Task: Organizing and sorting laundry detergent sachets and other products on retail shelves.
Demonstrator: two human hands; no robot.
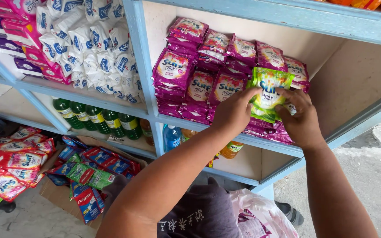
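Note:
Both my hands hold a small stack of green detergent sachets upright against the shelf. My left hand grips the stack's left edge, and my right hand pinches its right side. Behind and beside the green stack stand rows of purple detergent sachets, piled on the pale blue wooden shelf. The lower part of the green stack rests among the purple ones.
White and blue sachets fill the compartment to the left. Green bottles stand one shelf below, with a blue bottle and an orange one. Boxes of red sachets and toothpaste packs sit on the floor. A pink-white plastic bag lies by my lap.

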